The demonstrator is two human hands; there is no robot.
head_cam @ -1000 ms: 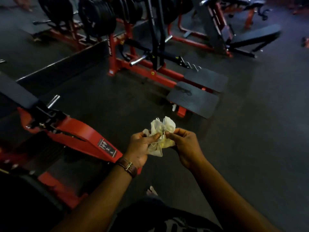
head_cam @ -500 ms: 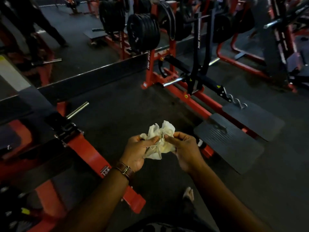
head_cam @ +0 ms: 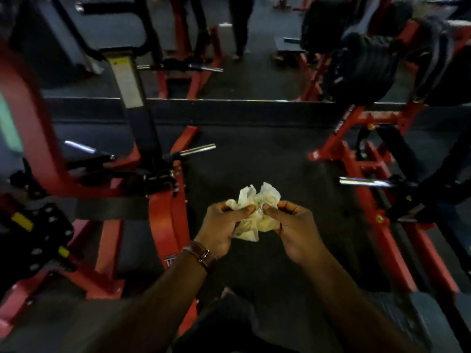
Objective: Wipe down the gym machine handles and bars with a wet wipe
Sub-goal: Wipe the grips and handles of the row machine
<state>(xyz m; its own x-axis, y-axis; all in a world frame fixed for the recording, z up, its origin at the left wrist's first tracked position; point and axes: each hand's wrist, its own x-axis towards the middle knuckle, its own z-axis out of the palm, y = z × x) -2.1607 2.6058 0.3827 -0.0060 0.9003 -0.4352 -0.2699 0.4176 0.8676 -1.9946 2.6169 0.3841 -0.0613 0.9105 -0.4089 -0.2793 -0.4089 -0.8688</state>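
Note:
A crumpled, off-white wet wipe (head_cam: 257, 210) is held in front of me at mid-frame, over the dark floor. My left hand (head_cam: 221, 228), with a brown watch strap at the wrist, pinches its left side. My right hand (head_cam: 295, 228) pinches its right side, thumb and fingers curled on the wipe. To the left stands a red gym machine (head_cam: 165, 215) with chrome bars (head_cam: 198, 149) sticking out. At the right, another red machine (head_cam: 362, 164) carries a chrome bar (head_cam: 364, 182). Neither hand touches any machine.
Black weight plates (head_cam: 364, 70) hang on the right machine at upper right. A low step edge (head_cam: 229, 100) crosses the floor ahead. A person's legs (head_cam: 239, 29) stand at the far top. Dark floor (head_cam: 254, 154) lies between the two machines.
The view has swung left: the machine with footplates slid off to the right and the left machine now stands in front. Both hands kept hold of the wipe, working it between the fingers.

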